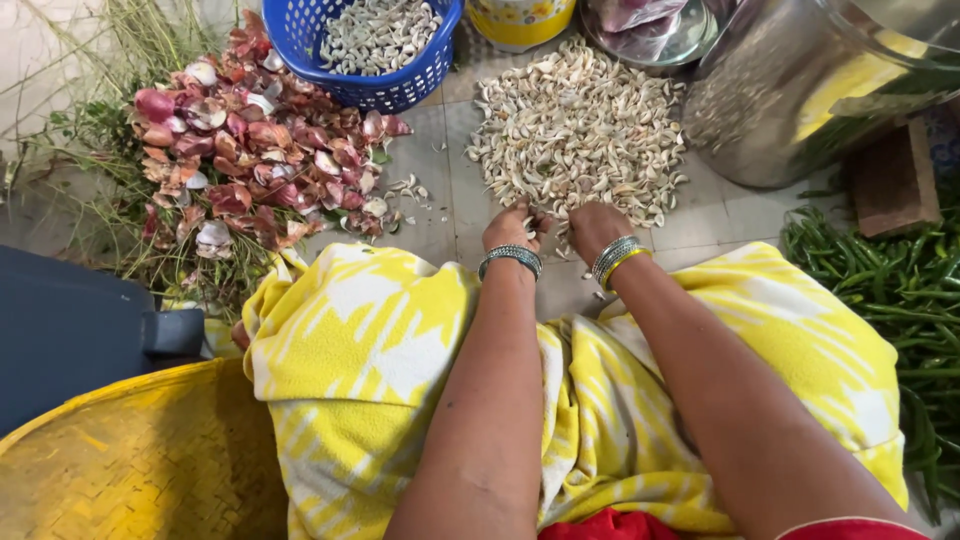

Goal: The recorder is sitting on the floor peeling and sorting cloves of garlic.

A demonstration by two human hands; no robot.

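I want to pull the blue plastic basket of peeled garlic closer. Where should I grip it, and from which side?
Grip the blue plastic lattice basket by its near rim, reaching from the person's side past the left hand. The rim is a bare solid band above perforated walls; the far side is out of view, and the red onion skins crowd its left.

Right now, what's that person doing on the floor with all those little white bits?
A person sits on the floor, both hands at the near edge of a garlic pile. The left hand and right hand pinch at cloves. A blue basket holds more garlic. Onion skins lie to the left, green chillies to the right.
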